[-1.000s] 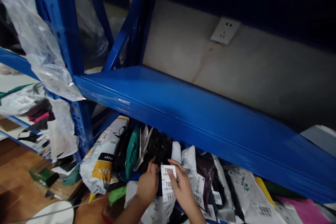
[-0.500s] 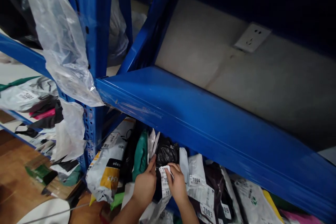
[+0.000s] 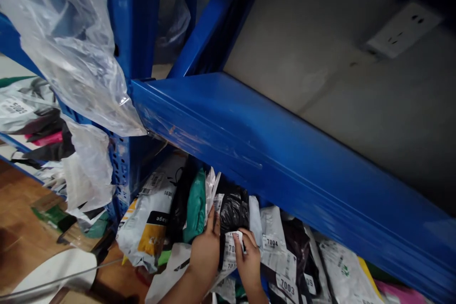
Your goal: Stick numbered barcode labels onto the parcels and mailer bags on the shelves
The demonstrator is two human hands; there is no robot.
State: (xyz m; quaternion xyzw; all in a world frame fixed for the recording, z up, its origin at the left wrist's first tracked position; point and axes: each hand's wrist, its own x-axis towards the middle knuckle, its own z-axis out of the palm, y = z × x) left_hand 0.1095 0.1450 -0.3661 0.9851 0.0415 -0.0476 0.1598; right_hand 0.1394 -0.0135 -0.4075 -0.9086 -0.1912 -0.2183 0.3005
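My right hand (image 3: 250,262) pinches a strip of white number labels (image 3: 231,249) near its upper end, with printed numbers starting with 70. The strip hangs down between my two hands. My left hand (image 3: 205,249) reaches up with its fingers stretched out, the tips against a thin pale parcel (image 3: 211,189) beside a black plastic parcel (image 3: 234,209). Left of these stands a green parcel (image 3: 195,206). To the right of my right hand is a pale parcel labelled 7004 (image 3: 272,228), with a 7003 label (image 3: 287,286) lower down.
A blue shelf beam (image 3: 249,137) runs just above the parcels, joined to a blue upright (image 3: 133,47) draped with clear plastic film (image 3: 81,57). A large grey and yellow parcel (image 3: 153,228) lies to the left. A wall socket (image 3: 404,28) sits behind.
The view has shifted and come closer. A white label on the black parcel now shows by my left fingertips. My right hand still pinches the label strip, now lower against the black parcel.
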